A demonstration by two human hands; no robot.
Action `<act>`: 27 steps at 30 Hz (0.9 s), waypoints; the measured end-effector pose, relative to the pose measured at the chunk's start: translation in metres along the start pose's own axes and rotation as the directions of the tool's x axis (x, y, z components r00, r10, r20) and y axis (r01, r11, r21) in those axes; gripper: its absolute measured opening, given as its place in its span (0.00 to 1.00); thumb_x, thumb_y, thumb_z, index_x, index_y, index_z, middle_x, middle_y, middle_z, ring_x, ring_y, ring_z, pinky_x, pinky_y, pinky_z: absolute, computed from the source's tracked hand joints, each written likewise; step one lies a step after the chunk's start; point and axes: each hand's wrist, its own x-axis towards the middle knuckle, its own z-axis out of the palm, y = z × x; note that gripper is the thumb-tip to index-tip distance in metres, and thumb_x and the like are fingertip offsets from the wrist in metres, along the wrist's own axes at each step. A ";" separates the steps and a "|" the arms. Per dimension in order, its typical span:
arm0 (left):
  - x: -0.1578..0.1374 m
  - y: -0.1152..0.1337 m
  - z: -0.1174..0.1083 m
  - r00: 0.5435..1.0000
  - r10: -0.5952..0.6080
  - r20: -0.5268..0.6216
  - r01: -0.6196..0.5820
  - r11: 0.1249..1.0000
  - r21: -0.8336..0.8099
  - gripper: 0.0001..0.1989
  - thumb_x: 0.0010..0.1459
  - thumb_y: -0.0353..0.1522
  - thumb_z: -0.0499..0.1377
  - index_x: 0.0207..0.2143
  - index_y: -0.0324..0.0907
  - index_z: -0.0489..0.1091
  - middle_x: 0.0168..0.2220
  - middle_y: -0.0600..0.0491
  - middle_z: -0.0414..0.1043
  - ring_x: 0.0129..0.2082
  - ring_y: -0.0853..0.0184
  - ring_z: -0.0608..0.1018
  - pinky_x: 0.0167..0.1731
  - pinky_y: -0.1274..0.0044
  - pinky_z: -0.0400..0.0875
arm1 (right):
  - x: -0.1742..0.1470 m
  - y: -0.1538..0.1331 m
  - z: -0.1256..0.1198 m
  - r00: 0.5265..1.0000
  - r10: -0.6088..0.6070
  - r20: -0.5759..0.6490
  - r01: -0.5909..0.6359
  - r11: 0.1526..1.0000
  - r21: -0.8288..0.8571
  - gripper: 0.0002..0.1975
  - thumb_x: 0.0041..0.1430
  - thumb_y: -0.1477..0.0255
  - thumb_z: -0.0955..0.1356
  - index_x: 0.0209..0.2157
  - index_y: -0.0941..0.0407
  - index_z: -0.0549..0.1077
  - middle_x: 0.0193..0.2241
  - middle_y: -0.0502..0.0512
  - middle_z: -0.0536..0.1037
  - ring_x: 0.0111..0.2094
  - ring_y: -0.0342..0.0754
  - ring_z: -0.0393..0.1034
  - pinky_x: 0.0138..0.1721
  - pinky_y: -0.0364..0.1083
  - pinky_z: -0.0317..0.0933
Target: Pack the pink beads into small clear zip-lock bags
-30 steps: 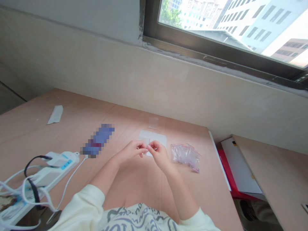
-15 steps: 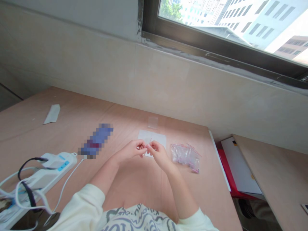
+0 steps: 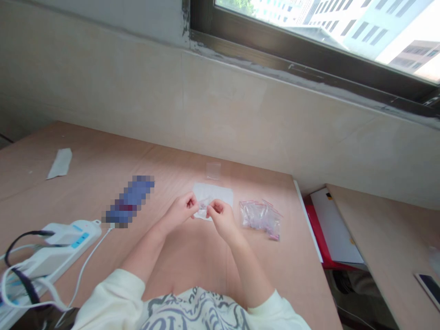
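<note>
My left hand and my right hand are a short distance apart over a white sheet of paper. Between them a small clear plastic bag is stretched, its sides pinched in the fingertips of both hands. Something small and dark seems to be inside the bag, too small to name. To the right of my right hand lies a pile of clear zip bags with red seals and purplish-pink contents.
A flat clear bag lies beyond the paper. On the left are a blurred-out phone on a white cable, a white power strip with cords, and a paper scrap. Folders stand in a gap at the right.
My hands were together at the fingertips and have moved apart, and the clear bag now shows stretched between them. The whole view has shifted slightly.
</note>
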 end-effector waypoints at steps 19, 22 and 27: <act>-0.001 -0.009 -0.001 0.971 0.229 0.063 -0.236 0.958 0.161 0.24 0.44 0.23 0.47 0.46 0.42 0.55 0.46 0.49 0.56 0.44 0.67 0.65 0.41 0.74 0.64 | -0.011 -0.013 0.006 0.998 0.003 0.056 0.009 0.977 -0.214 0.07 0.40 0.76 0.59 0.12 0.57 0.58 0.11 0.43 0.57 0.17 0.37 0.50 0.20 0.39 0.44; -0.001 -0.005 -0.005 0.960 0.279 0.010 -0.274 0.934 0.230 0.21 0.42 0.20 0.45 0.40 0.41 0.62 0.45 0.50 0.59 0.47 0.66 0.63 0.48 0.73 0.57 | -0.008 -0.012 0.008 0.998 0.063 -0.029 -0.068 0.980 -0.189 0.08 0.39 0.76 0.59 0.11 0.57 0.58 0.10 0.44 0.58 0.16 0.37 0.51 0.20 0.39 0.45; -0.013 0.010 -0.016 0.964 0.239 0.116 -0.258 0.947 0.194 0.17 0.48 0.28 0.49 0.43 0.43 0.60 0.45 0.52 0.63 0.48 0.66 0.63 0.49 0.74 0.56 | 0.004 -0.009 0.006 0.994 0.103 -0.029 -0.103 0.995 0.003 0.08 0.40 0.76 0.59 0.12 0.57 0.60 0.10 0.45 0.61 0.16 0.38 0.54 0.21 0.39 0.47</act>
